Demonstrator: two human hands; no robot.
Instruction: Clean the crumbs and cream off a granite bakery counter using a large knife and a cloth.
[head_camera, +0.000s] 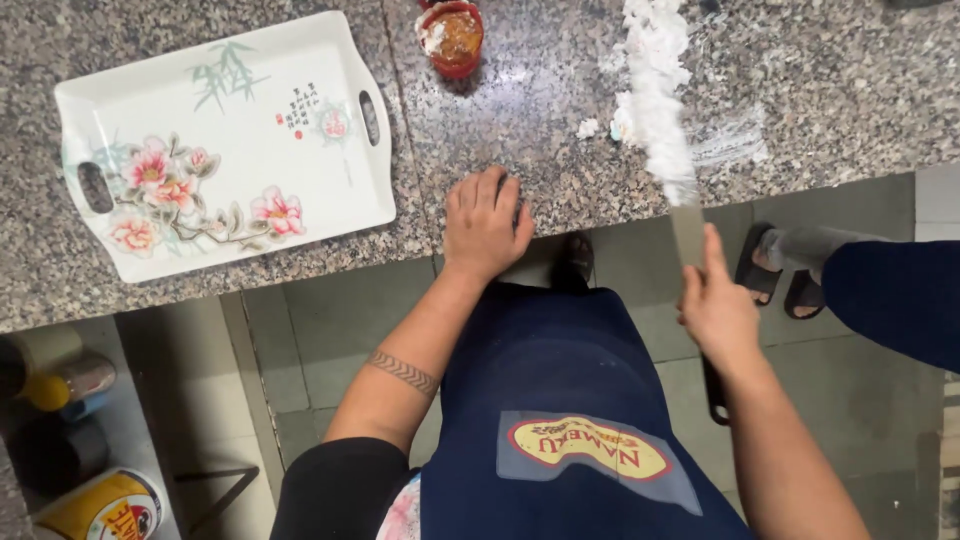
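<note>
Granite counter (520, 110) — right hand (718, 310), creamy knife (672, 150)

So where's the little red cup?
In the head view, the red cup stands at the far edge of the granite counter, just right of the flowered white tray.

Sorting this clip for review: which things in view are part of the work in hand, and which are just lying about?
In use:
- right hand gripping a long knife
- white shredded stuff piled on the blade
- left hand flat on the granite counter

Lying about:
- flowered white tray
- red cup with brownish filling
- cans on the low shelf
- another person's sandalled feet
</note>
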